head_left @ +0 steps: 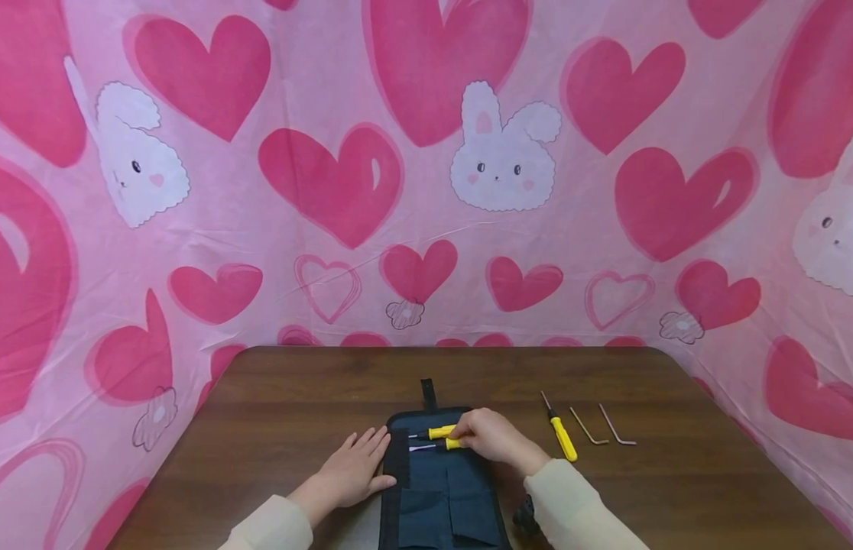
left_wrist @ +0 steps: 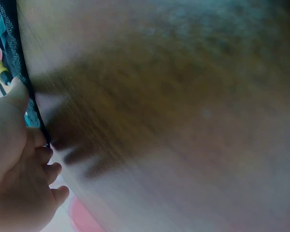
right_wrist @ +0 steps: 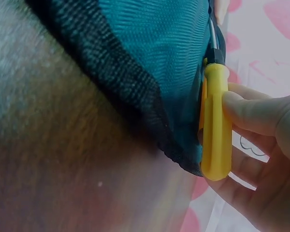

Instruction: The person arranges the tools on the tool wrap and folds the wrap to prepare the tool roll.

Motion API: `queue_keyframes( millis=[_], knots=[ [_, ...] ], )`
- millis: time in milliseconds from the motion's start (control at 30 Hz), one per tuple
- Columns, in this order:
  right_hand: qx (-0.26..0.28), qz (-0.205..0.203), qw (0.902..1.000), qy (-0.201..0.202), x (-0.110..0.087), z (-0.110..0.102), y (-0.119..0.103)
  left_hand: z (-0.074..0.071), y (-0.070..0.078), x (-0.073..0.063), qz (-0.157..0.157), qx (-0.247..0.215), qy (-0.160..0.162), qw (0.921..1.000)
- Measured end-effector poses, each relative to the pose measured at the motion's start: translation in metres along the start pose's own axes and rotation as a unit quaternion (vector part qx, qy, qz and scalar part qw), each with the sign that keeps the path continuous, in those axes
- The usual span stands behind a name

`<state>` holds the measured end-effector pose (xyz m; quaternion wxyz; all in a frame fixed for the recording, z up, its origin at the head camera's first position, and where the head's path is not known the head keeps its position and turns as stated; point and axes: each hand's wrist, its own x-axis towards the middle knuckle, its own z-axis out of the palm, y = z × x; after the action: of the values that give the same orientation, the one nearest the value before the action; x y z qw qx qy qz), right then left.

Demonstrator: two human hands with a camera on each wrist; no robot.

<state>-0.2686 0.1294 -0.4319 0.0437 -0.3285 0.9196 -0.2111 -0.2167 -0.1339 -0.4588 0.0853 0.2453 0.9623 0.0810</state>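
Note:
A dark tool pouch (head_left: pixel 478 489) lies unfolded on the table, with pockets in its lower half. Two yellow-handled screwdrivers lie across its upper part, shafts toward the left edge. My right hand (head_left: pixel 495 437) pinches the handle of the lower screwdriver (right_wrist: pixel 216 121) between thumb and fingers. Just above it, the other screwdriver (head_left: pixel 440 432) lies partly behind my fingertips. My left hand (head_left: pixel 349 467) rests flat at the pouch's left edge, fingers straight; in the left wrist view its thumb (left_wrist: pixel 20 94) lies against the dark edging.
Right of the pouch, another yellow screwdriver (head_left: pixel 562 439) lies on the wooden table (head_left: pixel 296 405), beside two L-shaped hex keys, one brassy (head_left: pixel 588 429) and one silvery (head_left: pixel 615 429). A black strap (head_left: pixel 428 393) sticks out from the pouch's far end. Behind hangs a pink heart-patterned cloth (head_left: pixel 426 221).

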Motion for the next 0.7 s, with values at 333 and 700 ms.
queue_keyframes(
  millis=[333,700],
  knots=[
    [-0.067,-0.022,0.9973,0.017,0.004,0.008,-0.01,0.0,0.0,0.001,0.003,0.01,-0.002,0.9999],
    [-0.083,-0.042,0.9952,0.03,0.013,0.018,-0.018,0.0,0.0,0.001,0.001,0.016,-0.004,0.9999]
  ],
)
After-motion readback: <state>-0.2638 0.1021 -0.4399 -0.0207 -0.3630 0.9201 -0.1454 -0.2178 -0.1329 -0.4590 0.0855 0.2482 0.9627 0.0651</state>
